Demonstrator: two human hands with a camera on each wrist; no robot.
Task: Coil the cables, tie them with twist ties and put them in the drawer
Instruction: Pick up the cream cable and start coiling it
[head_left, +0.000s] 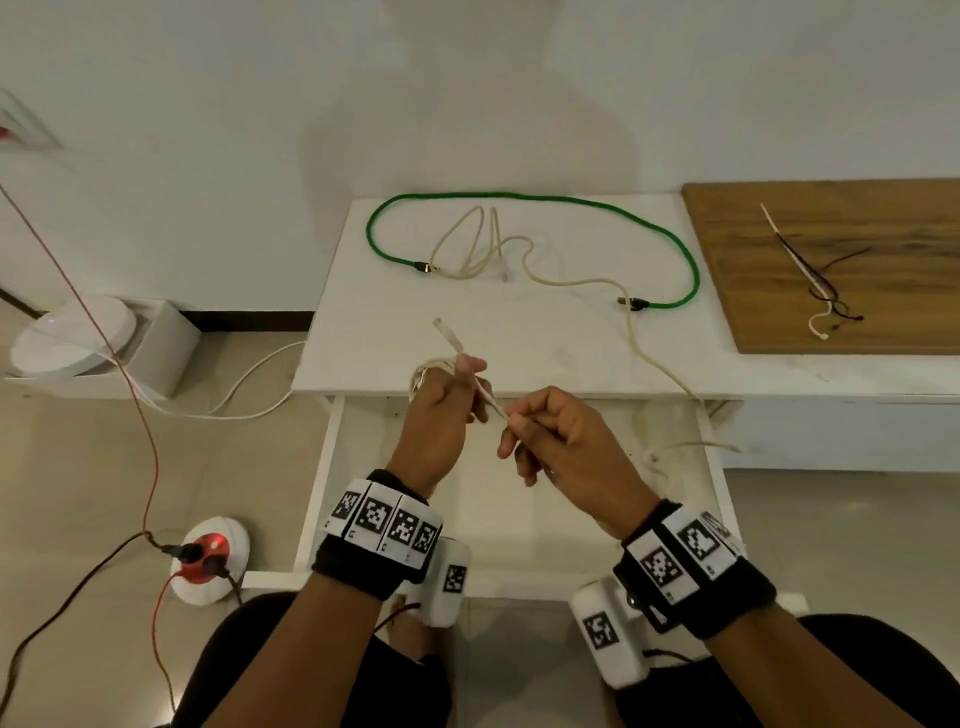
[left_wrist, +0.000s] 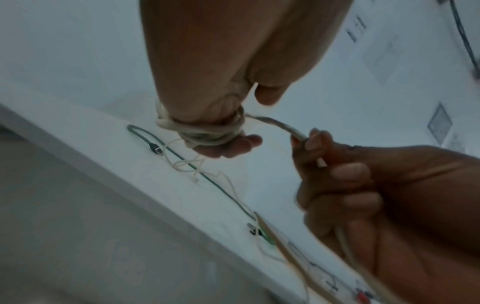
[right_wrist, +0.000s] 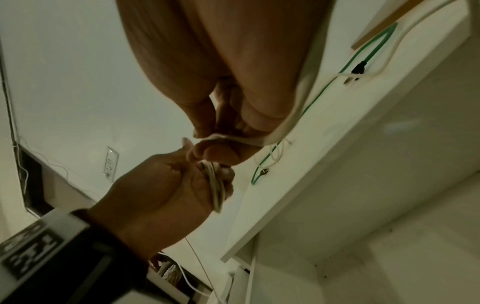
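My left hand (head_left: 457, 389) holds a small coil of white cable (left_wrist: 205, 135) wound round its fingers, and one plug end (head_left: 441, 328) sticks up past the thumb. My right hand (head_left: 517, 423) pinches the same white cable (head_left: 491, 397) just beside the left hand; in the left wrist view the cable (left_wrist: 280, 125) runs taut between them. Both hands hover over the open white drawer (head_left: 324, 467). A green cable (head_left: 519, 198) and a beige cable (head_left: 524, 260) lie loose on the white table (head_left: 384, 332). Twist ties (head_left: 810, 275) lie on the wooden board (head_left: 893, 301).
A stretch of beige cable (head_left: 670, 376) hangs over the table's front edge into the drawer's right side. On the floor at left are a round red-and-white power strip (head_left: 213, 556), a red wire (head_left: 130, 384) and a white appliance (head_left: 72, 338). A wall rises behind the table.
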